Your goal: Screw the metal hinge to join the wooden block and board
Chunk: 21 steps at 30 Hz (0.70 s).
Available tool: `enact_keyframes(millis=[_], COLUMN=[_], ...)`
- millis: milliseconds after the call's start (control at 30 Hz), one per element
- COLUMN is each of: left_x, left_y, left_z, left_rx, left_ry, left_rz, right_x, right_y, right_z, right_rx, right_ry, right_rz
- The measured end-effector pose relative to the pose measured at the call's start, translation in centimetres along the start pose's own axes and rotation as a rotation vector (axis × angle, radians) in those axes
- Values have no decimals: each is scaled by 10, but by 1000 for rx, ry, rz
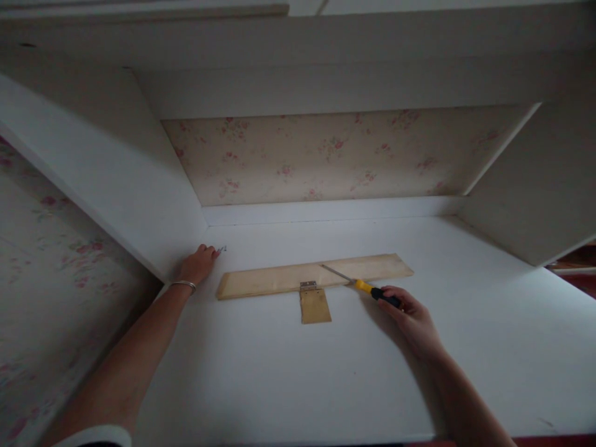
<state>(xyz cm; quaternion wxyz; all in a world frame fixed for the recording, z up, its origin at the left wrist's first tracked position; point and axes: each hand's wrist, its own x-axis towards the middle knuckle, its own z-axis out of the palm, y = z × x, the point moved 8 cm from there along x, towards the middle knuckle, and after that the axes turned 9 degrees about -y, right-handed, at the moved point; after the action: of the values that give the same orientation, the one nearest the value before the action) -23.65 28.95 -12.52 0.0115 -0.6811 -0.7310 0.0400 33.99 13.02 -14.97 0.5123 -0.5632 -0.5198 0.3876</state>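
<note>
My right hand [412, 320] is wrapped round a screwdriver [365, 287] with a yellow and black handle. Its shaft points left, with the tip over a long pale wooden board [270, 280]. At the board's front edge, a small metal hinge [308, 286] joins it to a short yellowish wooden piece [316, 307]. Off the board's left end, my left hand [198, 264] rests on the white surface with its fingers drawn together. Small silvery pieces that look like screws [222, 249] show at its fingertips, which seem pinched on one.
The white surface [279, 379] lies inside a recess with a left side panel [153, 167], a right side panel [535, 174] and an overhead panel [298, 43]. Flowered wallpaper [326, 155] covers the back. Reddish items [577, 267] show beyond the right edge.
</note>
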Motion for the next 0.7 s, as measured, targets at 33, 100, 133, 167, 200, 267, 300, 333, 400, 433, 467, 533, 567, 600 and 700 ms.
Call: enact_keyframes(millis=[33, 100, 133, 167, 200, 267, 300, 333, 400, 433, 467, 533, 567, 600, 700], left_x=[0, -2, -4, -6, -10, -20, -28, -37, -61, -74, -87, -113, -124, -134, -151], left_y=[-1, -4, -5, -7, -7, -2, 5, 15, 40, 57, 75, 120, 141, 162, 208], left_z=[0, -2, -4, -7, -11, -22, -29, -37, -51, -58, -64, -71, -73, -72, -65], left_rx=[-15, -61, -88, -117, -146, -206, -239, -274, -362, -410, -460, -532, -536, -529, -486], left_ry=[-4, -2, 9, 31, 61, 143, 193, 244, 321, 348, 368, 341, 331, 313, 288], left_rz=[-4, -17, -30, -43, -53, -45, -23, 13, 77, 122, 175, 355, 433, 497, 623], right_x=[0, -1, 0, 0, 1, 5, 8, 12, 25, 33, 40, 52, 58, 64, 69], right_y=[1, 6, 9, 10, 11, 6, 1, -7, -32, -48, -65, -95, -108, -120, -156], right_z=[0, -1, -1, -1, -1, -1, -1, 0, 4, 8, 10, 18, 26, 36, 62], right_rx=[2, 16, 29, 51, 90, 206, 272, 322, 346, 351, 357, 402, 461, 520, 538], right_ry=[1, 3, 5, 11, 20, 61, 85, 105, 133, 142, 174, 240, 227, 205, 166], right_rz=[11, 58, 81, 97, 105, 90, 77, 56, -13, -59, -102, -149, -149, -146, -208])
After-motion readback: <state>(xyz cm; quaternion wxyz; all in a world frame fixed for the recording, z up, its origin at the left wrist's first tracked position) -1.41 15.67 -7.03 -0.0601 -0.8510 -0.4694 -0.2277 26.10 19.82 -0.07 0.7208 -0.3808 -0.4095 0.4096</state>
